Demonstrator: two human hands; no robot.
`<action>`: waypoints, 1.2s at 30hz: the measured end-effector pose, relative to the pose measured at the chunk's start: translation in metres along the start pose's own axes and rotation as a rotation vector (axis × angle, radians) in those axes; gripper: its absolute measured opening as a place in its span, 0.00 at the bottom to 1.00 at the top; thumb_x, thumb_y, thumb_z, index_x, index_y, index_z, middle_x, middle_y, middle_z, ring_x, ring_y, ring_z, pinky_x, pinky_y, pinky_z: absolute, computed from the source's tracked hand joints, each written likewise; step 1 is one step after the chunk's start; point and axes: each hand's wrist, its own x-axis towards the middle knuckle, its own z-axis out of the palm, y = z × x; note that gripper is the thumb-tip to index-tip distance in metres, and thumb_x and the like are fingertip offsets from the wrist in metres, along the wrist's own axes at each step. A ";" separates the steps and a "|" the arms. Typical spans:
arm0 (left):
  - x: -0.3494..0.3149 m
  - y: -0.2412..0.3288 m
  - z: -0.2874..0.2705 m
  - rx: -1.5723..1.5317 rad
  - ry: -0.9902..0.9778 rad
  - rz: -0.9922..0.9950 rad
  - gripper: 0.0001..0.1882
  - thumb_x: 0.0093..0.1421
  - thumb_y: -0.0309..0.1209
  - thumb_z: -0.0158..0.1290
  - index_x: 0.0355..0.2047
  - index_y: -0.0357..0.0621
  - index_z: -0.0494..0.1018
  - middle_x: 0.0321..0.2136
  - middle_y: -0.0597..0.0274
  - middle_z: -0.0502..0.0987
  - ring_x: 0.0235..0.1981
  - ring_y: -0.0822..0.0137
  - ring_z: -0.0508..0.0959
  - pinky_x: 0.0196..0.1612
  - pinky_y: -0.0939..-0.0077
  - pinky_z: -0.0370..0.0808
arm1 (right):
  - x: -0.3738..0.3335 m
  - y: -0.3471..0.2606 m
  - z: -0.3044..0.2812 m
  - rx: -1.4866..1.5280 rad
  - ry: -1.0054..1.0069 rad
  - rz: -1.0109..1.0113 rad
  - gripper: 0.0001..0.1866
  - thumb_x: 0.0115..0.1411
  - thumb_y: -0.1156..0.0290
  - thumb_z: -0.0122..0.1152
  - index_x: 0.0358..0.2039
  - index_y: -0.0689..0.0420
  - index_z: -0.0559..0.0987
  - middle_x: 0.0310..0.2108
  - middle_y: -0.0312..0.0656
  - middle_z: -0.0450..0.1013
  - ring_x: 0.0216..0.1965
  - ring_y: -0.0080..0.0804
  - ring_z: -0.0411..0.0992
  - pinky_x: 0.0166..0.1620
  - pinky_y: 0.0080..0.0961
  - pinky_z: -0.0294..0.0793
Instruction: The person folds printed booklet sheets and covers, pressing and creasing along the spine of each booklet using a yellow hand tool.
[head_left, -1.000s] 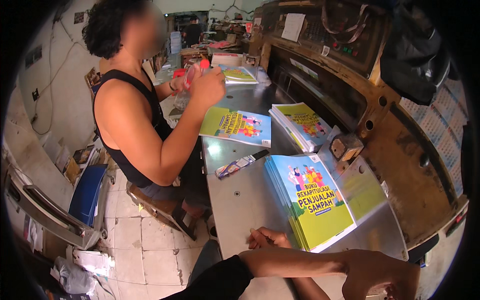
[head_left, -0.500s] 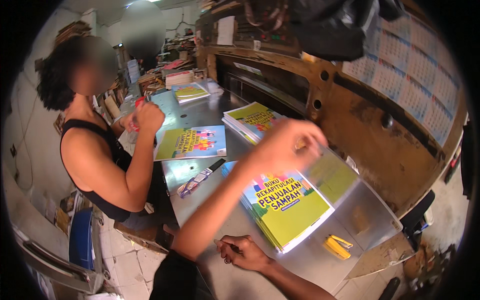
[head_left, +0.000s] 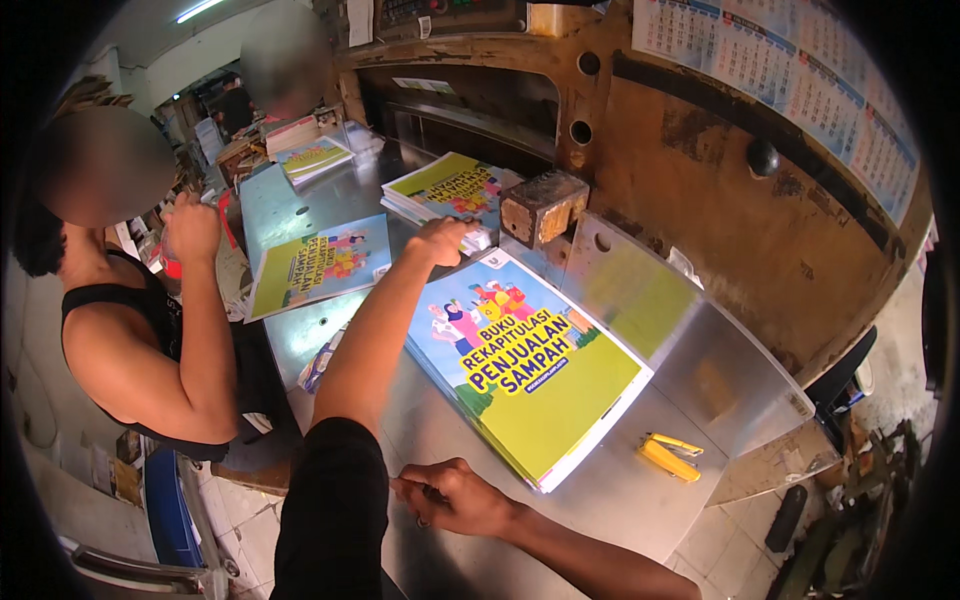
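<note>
Left hand (head_left: 450, 240): stretched to the upper centre of the frame, its fingers over the gap between the front stack and the rear stack; whether they are apart or pinching something cannot be told.
Right hand (head_left: 460, 497): low at the lower centre, near the lower left edge of the front stack, fingers curled inward; whether anything small is clamped between them cannot be told.
Front stack (head_left: 560, 420): glossy booklets in the middle of the frame, lying flat; the top cover is blue above and green below, with cartoon figures.
Rear stack (head_left: 440, 180): matching booklets at the upper centre, just beside a rusty metal block (head_left: 545, 210).
Single-looking booklet (head_left: 320, 265): left of centre (its thickness is hard to judge), flat on the metal table (head_left: 600, 500).
Yellow stapler (head_left: 670, 457): right of the front stack, lower right of the frame, apart from both hands.
Co-worker (head_left: 150, 370): at the left, in a black sleeveless top; one hand raised beside something red.
</note>
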 end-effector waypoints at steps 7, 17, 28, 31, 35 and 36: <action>0.002 -0.022 0.004 0.031 0.123 0.118 0.34 0.59 0.38 0.67 0.65 0.63 0.71 0.56 0.53 0.78 0.57 0.49 0.76 0.60 0.58 0.74 | 0.002 -0.001 0.001 0.019 -0.077 0.079 0.04 0.67 0.82 0.53 0.35 0.66 0.77 0.22 0.42 0.76 0.21 0.27 0.78 0.28 0.27 0.79; -0.002 -0.061 -0.010 -0.415 0.575 0.094 0.16 0.61 0.21 0.55 0.47 0.51 0.83 0.42 0.47 0.83 0.46 0.46 0.82 0.51 0.56 0.79 | 0.004 -0.002 -0.001 0.029 -0.098 0.092 0.06 0.64 0.85 0.52 0.38 0.68 0.78 0.26 0.43 0.79 0.24 0.27 0.80 0.31 0.25 0.82; -0.084 -0.055 -0.158 -0.369 1.351 0.005 0.09 0.64 0.23 0.52 0.40 0.40 0.82 0.33 0.32 0.78 0.39 0.34 0.80 0.41 0.46 0.76 | -0.004 -0.001 0.000 0.074 -0.060 0.153 0.07 0.69 0.77 0.55 0.34 0.66 0.78 0.23 0.44 0.78 0.23 0.30 0.80 0.27 0.27 0.78; -0.133 -0.041 -0.202 -0.312 1.385 0.000 0.08 0.63 0.25 0.55 0.38 0.35 0.82 0.31 0.32 0.78 0.36 0.35 0.81 0.38 0.50 0.76 | -0.001 -0.004 0.006 0.004 -0.052 0.126 0.08 0.70 0.75 0.56 0.34 0.66 0.79 0.23 0.42 0.78 0.22 0.26 0.79 0.26 0.23 0.78; -0.196 -0.013 -0.236 -0.345 1.367 0.094 0.09 0.63 0.27 0.57 0.38 0.33 0.82 0.30 0.37 0.81 0.33 0.44 0.85 0.36 0.60 0.78 | -0.012 -0.027 0.013 -0.285 0.285 -0.178 0.05 0.66 0.76 0.62 0.32 0.64 0.81 0.23 0.42 0.78 0.21 0.28 0.76 0.25 0.25 0.75; -0.217 0.001 -0.247 -0.344 1.336 0.073 0.10 0.64 0.30 0.58 0.39 0.33 0.82 0.29 0.42 0.83 0.31 0.51 0.85 0.35 0.64 0.78 | -0.010 -0.045 0.009 -0.316 0.463 -0.400 0.05 0.60 0.77 0.66 0.30 0.65 0.81 0.25 0.44 0.78 0.24 0.34 0.75 0.27 0.28 0.75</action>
